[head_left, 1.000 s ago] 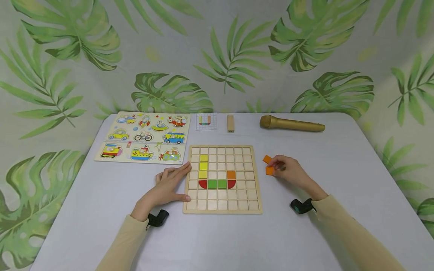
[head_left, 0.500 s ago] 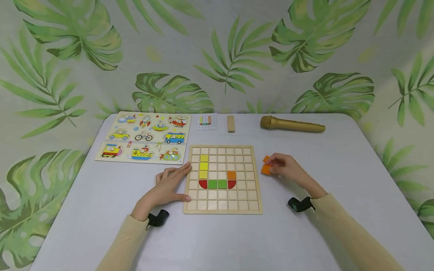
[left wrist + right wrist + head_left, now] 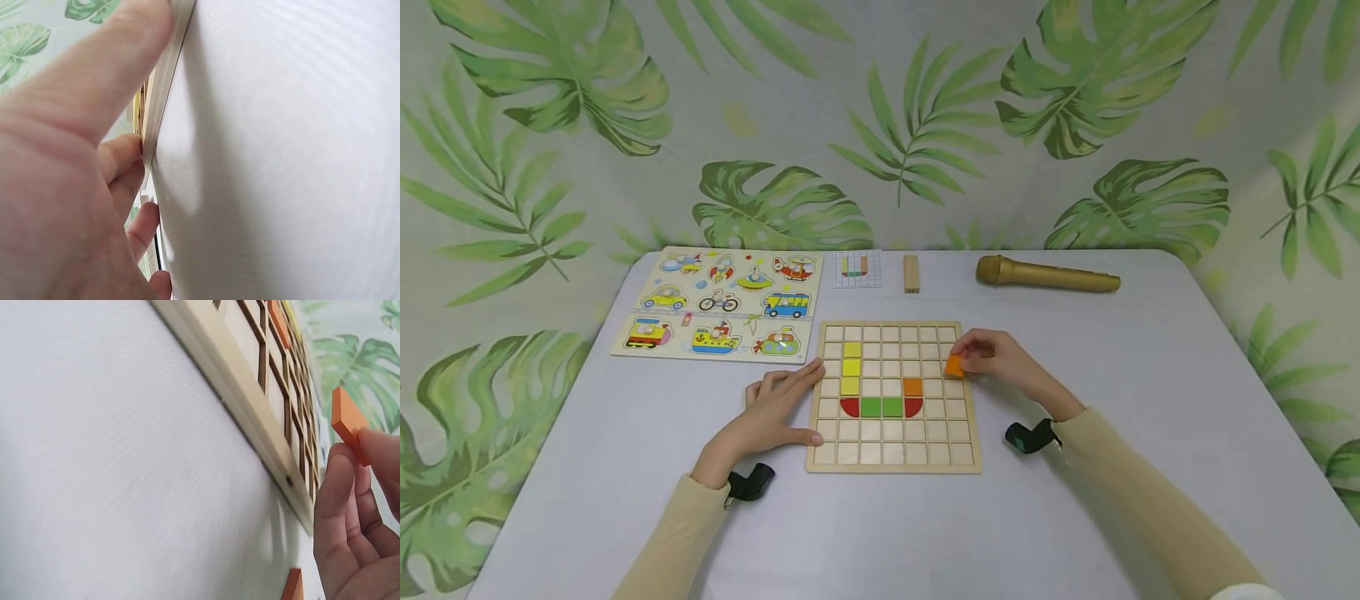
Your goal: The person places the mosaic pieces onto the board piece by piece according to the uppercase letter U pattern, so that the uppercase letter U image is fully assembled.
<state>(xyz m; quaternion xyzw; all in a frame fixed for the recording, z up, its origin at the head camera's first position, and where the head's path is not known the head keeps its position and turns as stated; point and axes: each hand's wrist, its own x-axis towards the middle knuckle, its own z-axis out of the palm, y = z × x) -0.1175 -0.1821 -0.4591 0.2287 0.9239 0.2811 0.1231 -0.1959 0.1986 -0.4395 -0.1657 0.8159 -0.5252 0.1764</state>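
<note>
My right hand [image 3: 1000,360] pinches an orange square tile [image 3: 953,367] between thumb and fingertips, over the right edge of the wooden grid board [image 3: 968,425]. In the right wrist view the pinched tile [image 3: 350,419] stands tilted, above the board's frame. My left hand [image 3: 767,414] lies with spread fingers and thumb touching the board's left edge. On the board, a column of yellow tiles [image 3: 851,367], two red quarter-round tiles [image 3: 913,407], two green tiles [image 3: 871,407] and one orange tile [image 3: 913,387] form a U.
Another orange tile [image 3: 293,585] lies on the table below the right hand, hidden in the head view. Behind the board are a pattern card [image 3: 858,280], a wooden block [image 3: 911,275] and a gold microphone [image 3: 1048,275]. A vehicle peg puzzle [image 3: 741,287] lies back left.
My right hand has picked up one orange tile from the table and carried it left to the board's right edge. My left hand stays in place.
</note>
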